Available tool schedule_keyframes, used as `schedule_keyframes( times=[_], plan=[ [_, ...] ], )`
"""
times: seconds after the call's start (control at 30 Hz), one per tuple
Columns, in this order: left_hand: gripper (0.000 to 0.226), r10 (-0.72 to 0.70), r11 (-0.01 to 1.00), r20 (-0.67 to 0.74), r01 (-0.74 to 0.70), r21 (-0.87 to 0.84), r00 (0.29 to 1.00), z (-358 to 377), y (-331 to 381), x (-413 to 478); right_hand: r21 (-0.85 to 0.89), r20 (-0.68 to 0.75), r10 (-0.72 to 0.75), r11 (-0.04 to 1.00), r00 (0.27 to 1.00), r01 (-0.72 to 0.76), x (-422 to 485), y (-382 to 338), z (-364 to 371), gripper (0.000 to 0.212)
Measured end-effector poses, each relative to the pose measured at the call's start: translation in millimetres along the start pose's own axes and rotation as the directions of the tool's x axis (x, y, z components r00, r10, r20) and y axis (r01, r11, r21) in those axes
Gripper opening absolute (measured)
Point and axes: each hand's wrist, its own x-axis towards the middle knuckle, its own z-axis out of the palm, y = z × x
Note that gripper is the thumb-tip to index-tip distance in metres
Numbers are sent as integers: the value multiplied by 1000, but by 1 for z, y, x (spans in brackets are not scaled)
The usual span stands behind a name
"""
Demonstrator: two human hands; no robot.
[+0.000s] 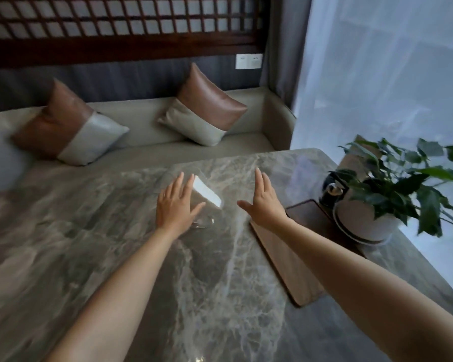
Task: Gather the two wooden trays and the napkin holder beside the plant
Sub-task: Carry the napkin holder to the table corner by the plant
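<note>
A light wooden tray (285,259) lies flat on the marble table (115,244), right of centre, partly under my right forearm. A darker wooden tray (309,210) sits beyond it, touching the white pot of the plant (392,184). A black holder (331,190) stands behind the dark tray against the pot; I cannot tell whether it is the napkin holder. My left hand (174,205) hovers over the table centre with fingers spread and holds nothing. My right hand (263,202) is also open, just left of the dark tray.
A bright window reflection (207,192) lies on the table between my hands. A grey sofa (152,142) with two brown-and-grey cushions (202,108) runs along the far side of the table. A sheer curtain (377,74) hangs at the right.
</note>
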Motion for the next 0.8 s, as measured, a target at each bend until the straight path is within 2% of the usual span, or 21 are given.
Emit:
schedule_keyframes(
  times=[0.1,0.33,0.53,0.67,0.8],
  plan=[
    [86,-119,992,27,120,-28,993,-9,-28,6,-74,58,-96,992,994,100,20,-21,11,94],
    [107,-228,966,240,251,-69,944,-7,-62,25,-151,195,-196,962,961,226,48,-48,41,100],
    [109,-218,944,381,293,-150,899,16,-73,46,-116,240,-142,978,960,174,65,-39,75,109],
    [112,-204,932,400,302,-200,894,29,-76,59,-36,232,-94,994,968,105,74,-32,89,110],
    [108,-162,917,390,284,-279,906,36,-72,67,-69,175,-113,990,978,127,79,-26,93,104]
  ],
)
